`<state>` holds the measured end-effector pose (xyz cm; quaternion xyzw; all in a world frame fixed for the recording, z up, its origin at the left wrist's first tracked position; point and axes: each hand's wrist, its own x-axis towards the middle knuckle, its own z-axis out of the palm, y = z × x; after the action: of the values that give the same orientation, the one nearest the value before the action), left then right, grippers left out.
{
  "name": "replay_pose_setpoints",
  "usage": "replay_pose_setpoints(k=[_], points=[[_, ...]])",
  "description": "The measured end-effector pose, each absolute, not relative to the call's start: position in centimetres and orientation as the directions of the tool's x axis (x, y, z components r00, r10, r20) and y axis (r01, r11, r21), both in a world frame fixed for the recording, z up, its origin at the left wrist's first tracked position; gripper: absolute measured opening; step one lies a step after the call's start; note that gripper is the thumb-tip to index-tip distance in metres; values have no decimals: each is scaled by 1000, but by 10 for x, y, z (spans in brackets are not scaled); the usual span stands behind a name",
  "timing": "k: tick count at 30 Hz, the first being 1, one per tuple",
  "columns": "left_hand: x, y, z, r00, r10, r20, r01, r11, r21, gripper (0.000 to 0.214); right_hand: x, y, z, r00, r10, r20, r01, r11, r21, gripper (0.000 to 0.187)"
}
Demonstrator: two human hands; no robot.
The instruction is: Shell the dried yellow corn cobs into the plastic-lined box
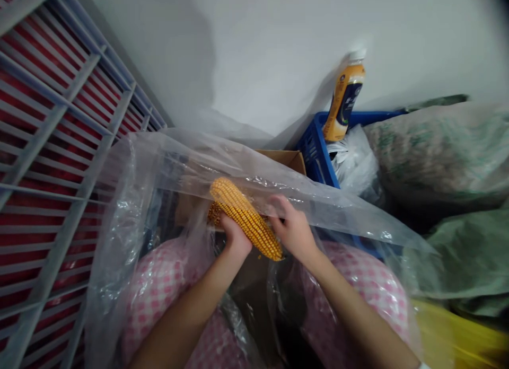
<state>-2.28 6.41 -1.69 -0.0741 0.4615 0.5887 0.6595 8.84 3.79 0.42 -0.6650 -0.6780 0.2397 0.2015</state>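
Corn cob [244, 219] gripped at near end in left hand [236, 237], fingers wrapped beneath; right hand [292, 231] curled on its right side, holding too. Cob sits under plastic sheet [131, 199], above cardboard box [283, 159]. Far right: bottle [345, 96] on blue crate [318, 151], beside sacks [441, 151]. Left: rack [51, 146].

A cramped storage corner: woven sacks [437, 151], blue plastic crate [316, 146], grey metal rack [51, 146], bare white wall [302, 56].
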Motion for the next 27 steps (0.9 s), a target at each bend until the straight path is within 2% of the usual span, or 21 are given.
replay_pose_setpoints(k=[4, 12, 19, 24, 27], points=[[-19, 61, -16, -62, 709, -702, -848, 333, 411, 43, 94, 43, 9, -47, 997, -58, 728, -5, -686, 29], [-15, 57, -17, -79, 679, -729, -836, 353, 419, 46, 93, 43, 6, -38, 992, -121, 723, -56, -688, 33], [-12, 53, -15, -71, 678, -731, -841, 353, 409, 54, 84, 37, -4, 105, 990, -98, 653, -143, -744, 31], [-9, 46, -19, -81, 643, -762, -841, 366, 398, 53, 78, 34, -14, 157, 976, -150, 573, -213, -792, 33], [-8, 46, -21, -88, 656, -750, -851, 342, 399, 50, 76, 34, -20, 160, 979, -126, 506, -191, -841, 33]])
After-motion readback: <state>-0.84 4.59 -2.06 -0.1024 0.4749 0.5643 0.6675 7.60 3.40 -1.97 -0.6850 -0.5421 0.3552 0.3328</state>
